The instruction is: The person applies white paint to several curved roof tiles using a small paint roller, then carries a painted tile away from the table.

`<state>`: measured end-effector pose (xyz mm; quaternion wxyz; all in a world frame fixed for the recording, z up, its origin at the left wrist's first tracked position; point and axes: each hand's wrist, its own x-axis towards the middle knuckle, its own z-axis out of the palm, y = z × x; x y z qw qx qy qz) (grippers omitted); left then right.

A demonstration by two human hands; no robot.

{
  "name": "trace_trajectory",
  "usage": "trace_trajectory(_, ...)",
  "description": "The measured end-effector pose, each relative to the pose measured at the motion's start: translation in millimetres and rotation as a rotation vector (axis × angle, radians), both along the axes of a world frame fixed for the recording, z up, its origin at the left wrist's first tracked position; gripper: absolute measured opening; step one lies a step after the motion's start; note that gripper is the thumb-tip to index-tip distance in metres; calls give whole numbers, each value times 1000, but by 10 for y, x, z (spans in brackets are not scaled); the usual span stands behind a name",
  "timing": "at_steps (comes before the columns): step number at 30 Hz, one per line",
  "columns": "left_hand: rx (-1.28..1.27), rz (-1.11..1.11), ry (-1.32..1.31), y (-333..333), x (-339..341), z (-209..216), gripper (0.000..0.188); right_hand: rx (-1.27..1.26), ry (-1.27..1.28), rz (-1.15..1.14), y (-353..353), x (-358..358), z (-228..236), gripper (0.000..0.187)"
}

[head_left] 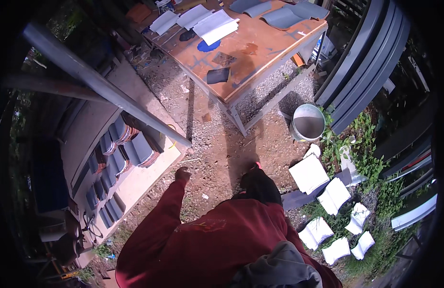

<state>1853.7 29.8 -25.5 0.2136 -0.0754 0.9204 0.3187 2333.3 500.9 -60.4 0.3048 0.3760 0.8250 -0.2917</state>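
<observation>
My left hand (pixel 182 174) hangs out in front on the left, past the end of my red sleeve. Its fingers are loosely bent and a little apart, and nothing shows in them. Gravel and dirt lie under it. Nearest to it is the pale board (pixel 168 164) bearing stacks of curved grey tiles (pixel 139 150). My right arm runs down along my body, with the hand hidden by the sleeve and clothing. To my right, several white folded or curved pieces (pixel 334 196) lie on grass and a dark strip.
A wooden table (pixel 183 55) stands ahead with white sheets (pixel 216 27) and grey curved tiles (pixel 294 19). A bucket (pixel 308 123) is by its right leg. A slanting metal post (pixel 107 86) crosses at left. Long grey metal profiles (pixel 370 62) lean at right.
</observation>
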Motion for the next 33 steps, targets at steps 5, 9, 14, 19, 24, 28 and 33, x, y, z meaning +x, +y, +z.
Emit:
trace_trajectory(5,6,-145,168,532,-643,237,17,-301,8,-396,422,-689,-507,47)
trace_trajectory(9,15,-88,283,1000,-1692,374,13,-258,73,-394,804,-1496,-995,48)
trace_trajectory(14,22,-145,432,1630,-3174,854,30,-195,76,-465,1102,-2681,-831,53)
trace_trajectory(19,414,139,157,1720,-4615,1053,32,-66,467,-300,1337,-4546,72,48)
trace_trajectory(24,647,169,133,1981,-5872,1060,34,-124,880,-613,1437,-5906,1481,53)
trace_trajectory(28,729,161,-3,2435,-7094,1230,46,-199,1096,-804,1533,-6748,2053,59)
trace_trajectory(33,777,280,-86,2912,-8747,1062,62,-298,1174,-824,1587,-8149,2619,60)
